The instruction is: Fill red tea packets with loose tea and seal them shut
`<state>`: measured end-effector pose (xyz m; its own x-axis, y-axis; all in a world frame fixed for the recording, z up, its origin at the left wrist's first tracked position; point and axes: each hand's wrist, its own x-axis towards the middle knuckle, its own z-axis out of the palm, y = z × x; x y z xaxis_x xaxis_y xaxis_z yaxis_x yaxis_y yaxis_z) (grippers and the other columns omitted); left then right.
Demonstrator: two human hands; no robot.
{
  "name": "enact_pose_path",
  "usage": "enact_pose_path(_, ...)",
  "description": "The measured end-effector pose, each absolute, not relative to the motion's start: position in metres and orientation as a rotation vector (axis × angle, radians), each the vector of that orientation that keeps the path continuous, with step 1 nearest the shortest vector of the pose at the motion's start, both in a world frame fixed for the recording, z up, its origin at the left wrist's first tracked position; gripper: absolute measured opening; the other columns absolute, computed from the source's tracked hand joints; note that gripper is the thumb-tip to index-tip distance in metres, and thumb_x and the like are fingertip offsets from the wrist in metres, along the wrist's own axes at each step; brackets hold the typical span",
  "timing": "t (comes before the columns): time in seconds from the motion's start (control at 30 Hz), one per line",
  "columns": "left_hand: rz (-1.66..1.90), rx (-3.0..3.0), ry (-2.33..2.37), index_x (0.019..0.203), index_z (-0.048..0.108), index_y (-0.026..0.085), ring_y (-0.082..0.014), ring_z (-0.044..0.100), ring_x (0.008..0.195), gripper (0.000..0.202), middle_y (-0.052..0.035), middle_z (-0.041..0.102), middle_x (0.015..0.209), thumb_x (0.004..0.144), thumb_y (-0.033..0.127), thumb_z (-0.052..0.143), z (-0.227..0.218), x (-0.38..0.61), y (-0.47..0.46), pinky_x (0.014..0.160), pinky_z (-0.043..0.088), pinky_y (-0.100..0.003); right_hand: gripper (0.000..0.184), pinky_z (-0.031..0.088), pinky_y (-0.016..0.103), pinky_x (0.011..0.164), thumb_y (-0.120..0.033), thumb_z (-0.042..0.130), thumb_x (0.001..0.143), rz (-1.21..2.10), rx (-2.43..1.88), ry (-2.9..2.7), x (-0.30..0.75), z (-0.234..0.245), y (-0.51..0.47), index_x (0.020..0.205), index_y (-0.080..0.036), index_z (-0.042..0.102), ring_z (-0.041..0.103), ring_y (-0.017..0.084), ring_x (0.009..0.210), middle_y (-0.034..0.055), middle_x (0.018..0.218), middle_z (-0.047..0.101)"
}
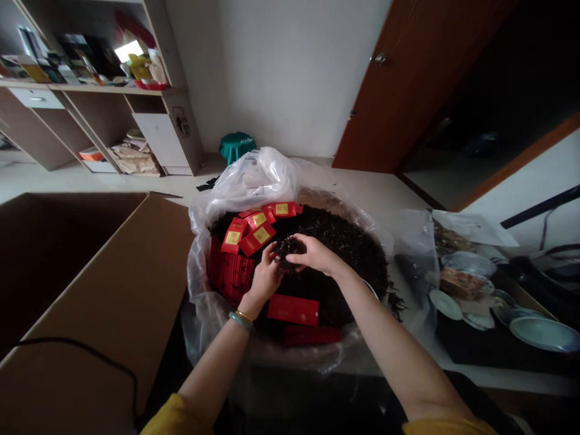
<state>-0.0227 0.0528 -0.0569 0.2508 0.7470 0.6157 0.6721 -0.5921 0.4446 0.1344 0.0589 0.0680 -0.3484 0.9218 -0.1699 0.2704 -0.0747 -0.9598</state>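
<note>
Left hand (266,275) and right hand (312,254), fingers curled, pinch a clump of dark loose tea (290,246) over the bag (254,178).

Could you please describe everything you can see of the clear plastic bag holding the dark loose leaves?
The clear plastic bag is thin, glossy and crumpled, lining a wide round container. Its mouth is open, and the loose film bunches up at the far left rim and drapes over the sides. Inside lies a heap of dark loose leaves, with small red packets piled at the left. The left hand and right hand meet over the leaves, pinching a clump.
</note>
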Motion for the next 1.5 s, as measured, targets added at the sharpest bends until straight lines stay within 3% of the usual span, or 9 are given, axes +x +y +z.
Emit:
enact_pose_path(0.2, 1.37, 2.386, 1.205, 0.097, 0.059, 0.02, -0.0196, 0.06, 0.105, 0.015, -0.0108, 0.042, 0.131, 0.084, 0.014, 0.054, -0.044, -0.022, 0.05, 0.083, 0.056, -0.034, 0.034, 0.048, 0.023, 0.047, -0.018, 0.064, 0.069, 1.162, -1.506, -2.002, 0.143, 0.08, 0.067, 0.102, -0.016, 0.058, 0.059, 0.013, 0.058, 0.0012, 0.081, 0.064)
enact_pose_path(0.4, 1.473, 2.404, 1.145, 0.085, 0.064, 0.018, -0.018, 0.056, 0.103, 0.009, -0.0086, 0.045, 0.128, 0.087, 0.022, 0.056, -0.039, -0.02, 0.05, 0.078, 0.055, -0.03, 0.029, 0.046, 0.024, 0.067, -0.016, 0.068, 0.066, 0.829, -1.508, -2.428, 0.145, 0.095, 0.071, 0.094, -0.017, 0.065, 0.065, 0.019, 0.081, 0.0032, 0.087, 0.07)
enact_pose_path(0.57, 1.596, 2.404, 1.145, 0.087, 0.065, 0.02, -0.0181, 0.054, 0.101, 0.008, -0.0084, 0.043, 0.126, 0.086, 0.021, 0.057, -0.038, -0.021, 0.049, 0.073, 0.054, -0.029, 0.048, 0.045, 0.025, 0.075, -0.02, 0.072, 0.065, 0.709, -1.658, -2.357, 0.139, 0.096, 0.067, 0.111, -0.019, 0.058, 0.064, 0.02, 0.095, 0.0068, 0.104, 0.069)
enact_pose_path(0.8, 1.637, 2.398, 1.173, 0.087, 0.065, 0.021, -0.0191, 0.049, 0.11, 0.01, -0.0074, 0.038, 0.126, 0.087, 0.019, 0.055, -0.036, -0.021, 0.047, 0.08, 0.053, -0.031, 0.023, 0.043, 0.023, 0.069, -0.024, 0.059, 0.079, 0.685, -1.543, -2.638, 0.146, 0.102, 0.062, 0.1, -0.018, 0.065, 0.064, 0.02, 0.088, 0.0071, 0.098, 0.07)
enact_pose_path(0.93, 1.628, 2.435, 1.154, 0.087, 0.066, 0.022, -0.0192, 0.047, 0.111, 0.01, -0.0063, 0.037, 0.125, 0.087, 0.02, 0.056, -0.035, -0.02, 0.044, 0.081, 0.053, -0.031, 0.024, 0.043, 0.026, 0.067, -0.023, 0.057, 0.079, 0.569, -1.609, -2.828, 0.143, 0.113, 0.061, 0.099, -0.019, 0.069, 0.064, 0.024, 0.091, 0.0113, 0.105, 0.068)
enact_pose_path(1.07, 1.571, 2.484, 1.116, 0.088, 0.067, 0.024, -0.0212, 0.044, 0.114, 0.009, -0.0054, 0.034, 0.125, 0.085, 0.021, 0.059, -0.035, -0.02, 0.042, 0.084, 0.053, -0.034, 0.016, 0.043, 0.026, 0.062, -0.026, 0.064, 0.073, 0.596, -1.77, -2.731, 0.135, 0.115, 0.064, 0.086, -0.021, 0.073, 0.066, 0.024, 0.083, 0.0085, 0.089, 0.071)
enact_pose_path(1.3, 1.552, 2.473, 1.193, 0.086, 0.068, 0.024, -0.0231, 0.044, 0.115, 0.009, -0.0059, 0.033, 0.126, 0.084, 0.022, 0.06, -0.038, -0.022, 0.045, 0.085, 0.052, -0.036, 0.036, 0.046, 0.025, 0.07, -0.016, 0.073, 0.063, 0.585, -1.605, -2.464, 0.135, 0.1, 0.068, 0.098, -0.019, 0.069, 0.066, 0.021, 0.088, 0.0061, 0.094, 0.072)
enact_pose_path(1.4, 1.576, 2.449, 1.205, 0.087, 0.068, 0.024, -0.0228, 0.043, 0.115, 0.009, -0.0062, 0.034, 0.126, 0.085, 0.022, 0.059, -0.038, -0.022, 0.044, 0.085, 0.051, -0.036, 0.028, 0.046, 0.023, 0.07, -0.016, 0.069, 0.07, 0.645, -1.527, -2.428, 0.139, 0.098, 0.066, 0.098, -0.019, 0.068, 0.066, 0.018, 0.087, 0.0044, 0.094, 0.072)
enact_pose_path(1.5, 1.614, 2.447, 1.16, 0.088, 0.067, 0.023, -0.0227, 0.042, 0.115, 0.01, -0.007, 0.034, 0.125, 0.084, 0.019, 0.059, -0.037, -0.021, 0.043, 0.086, 0.051, -0.035, 0.016, 0.046, 0.026, 0.07, -0.017, 0.058, 0.08, 0.599, -1.593, -2.579, 0.137, 0.099, 0.062, 0.088, -0.021, 0.072, 0.067, 0.021, 0.087, 0.0057, 0.091, 0.073)
